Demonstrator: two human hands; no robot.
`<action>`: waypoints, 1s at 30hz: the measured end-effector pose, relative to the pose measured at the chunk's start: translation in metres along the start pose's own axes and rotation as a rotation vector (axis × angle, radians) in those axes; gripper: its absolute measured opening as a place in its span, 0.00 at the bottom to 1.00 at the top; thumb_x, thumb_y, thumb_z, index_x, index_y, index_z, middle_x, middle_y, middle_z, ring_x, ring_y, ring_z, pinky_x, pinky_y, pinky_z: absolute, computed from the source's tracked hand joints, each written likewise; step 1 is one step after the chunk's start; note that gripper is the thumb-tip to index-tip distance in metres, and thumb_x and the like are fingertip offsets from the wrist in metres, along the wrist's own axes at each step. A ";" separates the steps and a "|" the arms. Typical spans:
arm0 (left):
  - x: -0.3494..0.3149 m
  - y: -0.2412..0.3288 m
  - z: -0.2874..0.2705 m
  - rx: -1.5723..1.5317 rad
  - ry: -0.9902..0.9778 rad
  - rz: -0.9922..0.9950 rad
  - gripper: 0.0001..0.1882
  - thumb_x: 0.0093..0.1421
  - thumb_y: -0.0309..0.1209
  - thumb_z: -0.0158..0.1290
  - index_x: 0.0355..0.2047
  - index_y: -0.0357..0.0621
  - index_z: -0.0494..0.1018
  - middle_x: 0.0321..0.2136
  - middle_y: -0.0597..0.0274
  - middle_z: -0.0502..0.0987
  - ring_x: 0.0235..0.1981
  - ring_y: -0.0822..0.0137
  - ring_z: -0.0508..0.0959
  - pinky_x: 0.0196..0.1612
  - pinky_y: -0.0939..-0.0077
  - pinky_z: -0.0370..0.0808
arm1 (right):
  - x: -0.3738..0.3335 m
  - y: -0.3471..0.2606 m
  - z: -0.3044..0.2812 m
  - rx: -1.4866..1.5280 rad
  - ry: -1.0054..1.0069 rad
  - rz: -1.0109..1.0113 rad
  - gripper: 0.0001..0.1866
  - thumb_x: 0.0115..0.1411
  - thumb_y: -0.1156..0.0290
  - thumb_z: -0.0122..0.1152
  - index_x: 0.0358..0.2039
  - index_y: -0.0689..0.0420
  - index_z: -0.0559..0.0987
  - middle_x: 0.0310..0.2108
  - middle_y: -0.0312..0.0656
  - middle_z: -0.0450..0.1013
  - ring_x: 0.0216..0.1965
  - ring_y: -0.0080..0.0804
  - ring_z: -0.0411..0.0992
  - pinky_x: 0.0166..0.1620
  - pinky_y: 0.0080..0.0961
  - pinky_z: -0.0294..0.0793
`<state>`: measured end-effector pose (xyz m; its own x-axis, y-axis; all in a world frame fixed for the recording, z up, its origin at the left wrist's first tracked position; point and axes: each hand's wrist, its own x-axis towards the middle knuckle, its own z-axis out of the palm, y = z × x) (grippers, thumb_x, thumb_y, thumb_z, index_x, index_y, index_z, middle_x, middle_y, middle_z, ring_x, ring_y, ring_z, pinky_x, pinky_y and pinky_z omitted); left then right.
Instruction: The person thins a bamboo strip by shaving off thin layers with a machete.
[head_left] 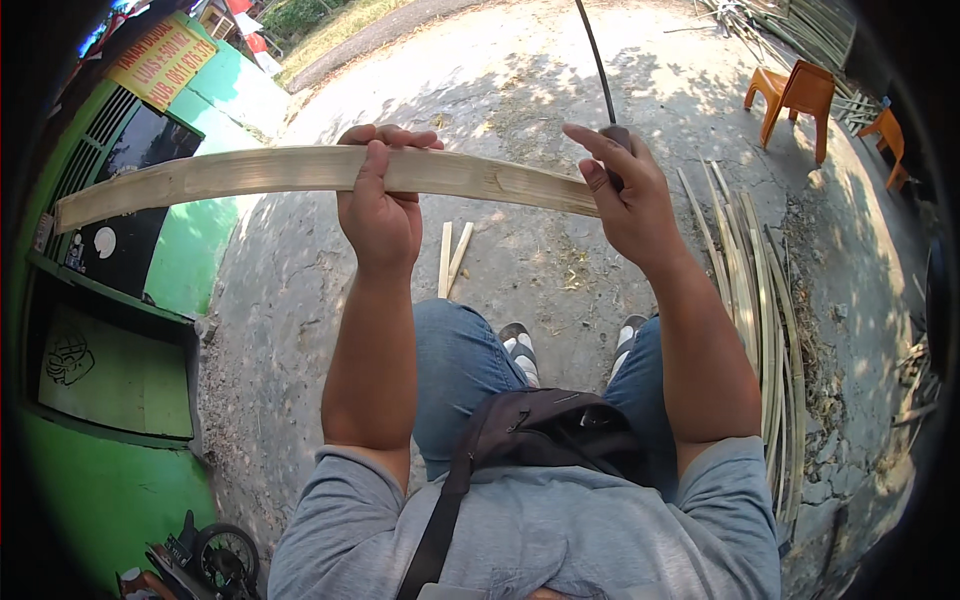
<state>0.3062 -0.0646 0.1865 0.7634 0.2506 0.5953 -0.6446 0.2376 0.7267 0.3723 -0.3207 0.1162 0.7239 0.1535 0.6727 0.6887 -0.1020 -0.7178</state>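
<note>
My left hand [380, 205] grips a long pale bamboo slat [230, 178] near its middle, holding it level at chest height; the slat reaches far out to the left. My right hand [625, 195] holds the dark handle of a long thin blade [597, 60] that points up and away, with the index finger stretched out. The blade's handle sits at the slat's right end. Below the hands I see blue jeans and grey-and-white sandals on the concrete ground [520, 90].
Two short bamboo pieces [452, 258] lie on the ground ahead. A row of long split bamboo strips [755, 300] lies at my right. Orange plastic chairs [795, 95] stand at the far right. A green stall wall [120, 330] is at the left, a motorcycle [205, 560] below it.
</note>
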 end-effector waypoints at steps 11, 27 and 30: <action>-0.034 -0.015 -0.016 0.160 0.006 -0.077 0.17 0.77 0.37 0.47 0.61 0.47 0.64 0.48 0.53 0.78 0.49 0.56 0.83 0.47 0.55 0.87 | -0.008 -0.021 0.010 -0.337 -0.103 -0.039 0.41 0.41 0.39 0.85 0.53 0.48 0.87 0.54 0.55 0.71 0.53 0.52 0.79 0.53 0.45 0.83; -0.057 -0.035 -0.013 0.163 -0.081 -0.180 0.22 0.78 0.40 0.46 0.65 0.41 0.61 0.50 0.52 0.78 0.51 0.58 0.83 0.50 0.56 0.87 | -0.015 -0.014 0.018 -0.410 -0.219 0.035 0.31 0.43 0.51 0.86 0.48 0.48 0.88 0.49 0.52 0.74 0.46 0.51 0.81 0.48 0.44 0.83; -0.060 -0.031 -0.008 0.186 -0.046 -0.274 0.22 0.78 0.42 0.47 0.64 0.43 0.64 0.51 0.54 0.78 0.52 0.59 0.82 0.53 0.58 0.84 | -0.015 -0.009 0.018 -0.411 -0.193 -0.004 0.30 0.43 0.51 0.86 0.47 0.48 0.88 0.48 0.51 0.74 0.45 0.50 0.80 0.47 0.43 0.83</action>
<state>0.2801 -0.0794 0.1260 0.9113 0.1572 0.3806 -0.3996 0.1143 0.9096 0.3544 -0.3041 0.1095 0.7271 0.3310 0.6015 0.6789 -0.4767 -0.5584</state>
